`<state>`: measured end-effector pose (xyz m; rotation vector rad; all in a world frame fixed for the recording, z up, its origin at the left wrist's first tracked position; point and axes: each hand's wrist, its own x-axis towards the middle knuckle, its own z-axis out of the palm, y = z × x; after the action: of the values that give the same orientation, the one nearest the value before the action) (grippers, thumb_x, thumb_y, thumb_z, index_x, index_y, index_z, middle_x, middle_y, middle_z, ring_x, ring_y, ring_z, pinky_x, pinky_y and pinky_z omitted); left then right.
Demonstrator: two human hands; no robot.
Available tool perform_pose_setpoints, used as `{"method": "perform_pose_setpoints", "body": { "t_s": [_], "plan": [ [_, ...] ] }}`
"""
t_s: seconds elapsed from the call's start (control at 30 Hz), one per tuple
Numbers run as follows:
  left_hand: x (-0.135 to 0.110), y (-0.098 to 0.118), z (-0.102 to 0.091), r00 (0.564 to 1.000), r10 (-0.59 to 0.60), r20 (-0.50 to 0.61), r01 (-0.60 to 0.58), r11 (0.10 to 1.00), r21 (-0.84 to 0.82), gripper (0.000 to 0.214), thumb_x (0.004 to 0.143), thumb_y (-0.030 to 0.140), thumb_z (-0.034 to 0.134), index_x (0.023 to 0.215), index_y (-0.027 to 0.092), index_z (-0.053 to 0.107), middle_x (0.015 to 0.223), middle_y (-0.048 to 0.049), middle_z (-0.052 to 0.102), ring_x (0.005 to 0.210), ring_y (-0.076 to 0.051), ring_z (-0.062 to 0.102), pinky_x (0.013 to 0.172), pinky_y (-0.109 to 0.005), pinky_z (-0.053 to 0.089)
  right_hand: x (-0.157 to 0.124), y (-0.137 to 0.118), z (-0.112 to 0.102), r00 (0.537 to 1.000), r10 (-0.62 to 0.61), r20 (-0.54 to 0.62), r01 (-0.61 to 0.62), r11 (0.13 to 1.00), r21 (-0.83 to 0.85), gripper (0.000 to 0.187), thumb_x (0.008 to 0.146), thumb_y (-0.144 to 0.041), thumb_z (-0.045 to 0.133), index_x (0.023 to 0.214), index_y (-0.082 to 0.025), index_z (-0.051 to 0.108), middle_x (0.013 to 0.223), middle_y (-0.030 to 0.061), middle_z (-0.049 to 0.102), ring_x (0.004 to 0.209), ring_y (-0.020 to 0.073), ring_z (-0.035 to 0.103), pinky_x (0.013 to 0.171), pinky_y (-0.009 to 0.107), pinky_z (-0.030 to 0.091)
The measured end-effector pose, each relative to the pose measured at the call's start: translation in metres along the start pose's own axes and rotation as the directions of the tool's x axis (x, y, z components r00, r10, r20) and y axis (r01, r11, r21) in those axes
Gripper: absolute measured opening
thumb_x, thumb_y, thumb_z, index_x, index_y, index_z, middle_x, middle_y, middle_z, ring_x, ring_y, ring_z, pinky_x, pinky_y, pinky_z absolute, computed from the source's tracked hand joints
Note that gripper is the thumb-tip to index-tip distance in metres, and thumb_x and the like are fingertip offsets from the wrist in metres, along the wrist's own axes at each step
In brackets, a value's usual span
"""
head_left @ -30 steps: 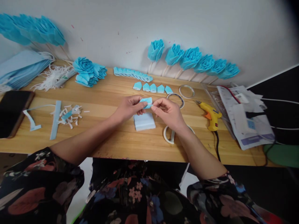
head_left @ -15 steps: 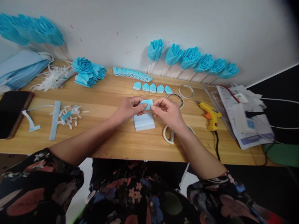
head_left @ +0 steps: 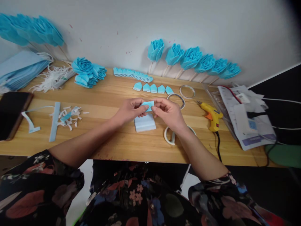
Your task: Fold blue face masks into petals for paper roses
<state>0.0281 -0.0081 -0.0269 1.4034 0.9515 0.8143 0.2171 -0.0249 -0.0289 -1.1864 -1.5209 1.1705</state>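
Observation:
Between my two hands is a small light-blue piece of fabric [head_left: 148, 105], partly folded. My left hand [head_left: 130, 110] pinches its left side, thumb on top. The right corner is gripped by the thumb and fingers of my right hand [head_left: 168, 111]. Just below them on the table lies a stack of pale blue cut pieces [head_left: 145, 123]. Beyond my hands sits a row of folded blue petals [head_left: 153, 88], and behind it a longer overlapping row of petals [head_left: 133, 74]. A white tape roll [head_left: 169, 138] is partly hidden under my right wrist.
To the right, a yellow glue gun [head_left: 210, 116] lies with its cord over the table edge. Blue fabric flowers [head_left: 191, 58] on sticks lean on the wall. At left are face masks [head_left: 23, 70], a phone [head_left: 14, 114] and white scraps [head_left: 70, 117].
Both hands stay nearly in place on the fabric piece. Its visible face has shifted slightly, and the right fingers have moved a little along its edge.

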Motion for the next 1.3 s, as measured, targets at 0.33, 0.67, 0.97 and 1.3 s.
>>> {"method": "perform_pose_setpoints", "body": {
  "t_s": [0.33, 0.67, 0.97, 1.3],
  "plan": [
    [-0.0061, 0.0059, 0.0018, 0.996, 0.088, -0.019, -0.083, 0.981, 0.174, 0.023, 0.086, 0.031, 0.062, 0.07, 0.015, 0.062, 0.063, 0.0005, 0.061, 0.059, -0.01, 0.054, 0.058, -0.023, 0.043, -0.0011, -0.0005, 0.0003, 1.0, -0.021, -0.013, 0.02, 0.999, -0.043, 0.023, 0.08, -0.029, 0.068, 0.101, -0.02, 0.071, 0.072, -0.0033, 0.063, 0.06, 0.009, 0.055, 0.06, 0.025, 0.047],
    [-0.0009, 0.0001, 0.0001, 0.999, 0.031, -0.007, -0.031, 0.998, 0.049, 0.015, 0.082, 0.027, 0.066, 0.073, 0.016, 0.061, 0.063, 0.0006, 0.065, 0.057, -0.009, 0.057, 0.059, -0.021, 0.048, -0.0017, -0.0013, -0.0025, 0.999, 0.017, 0.035, -0.019, 0.998, 0.054, 0.026, 0.087, -0.046, 0.065, 0.094, -0.022, 0.071, 0.075, -0.0008, 0.064, 0.067, 0.0123, 0.059, 0.062, 0.027, 0.054],
    [-0.0007, 0.0023, 0.0014, 1.0, -0.011, 0.003, 0.011, 0.999, 0.046, 0.017, 0.08, 0.024, 0.067, 0.068, 0.015, 0.06, 0.06, 0.0008, 0.064, 0.055, -0.008, 0.056, 0.056, -0.019, 0.046, -0.0019, -0.0045, -0.0008, 0.999, 0.003, 0.037, -0.002, 1.0, -0.03, 0.022, 0.083, -0.04, 0.068, 0.077, -0.021, 0.061, 0.061, -0.0043, 0.057, 0.056, 0.0104, 0.053, 0.056, 0.026, 0.045],
    [0.0007, -0.0008, -0.0009, 1.0, -0.006, 0.002, 0.006, 1.0, -0.003, 0.02, 0.081, 0.029, 0.07, 0.07, 0.016, 0.06, 0.061, 0.0, 0.066, 0.055, -0.008, 0.058, 0.057, -0.021, 0.049, -0.0026, -0.0063, -0.0053, 0.996, 0.017, 0.092, -0.018, 1.0, 0.008, 0.026, 0.085, -0.046, 0.066, 0.08, -0.021, 0.063, 0.069, -0.0019, 0.062, 0.063, 0.0122, 0.058, 0.062, 0.027, 0.051]
  ]
}}
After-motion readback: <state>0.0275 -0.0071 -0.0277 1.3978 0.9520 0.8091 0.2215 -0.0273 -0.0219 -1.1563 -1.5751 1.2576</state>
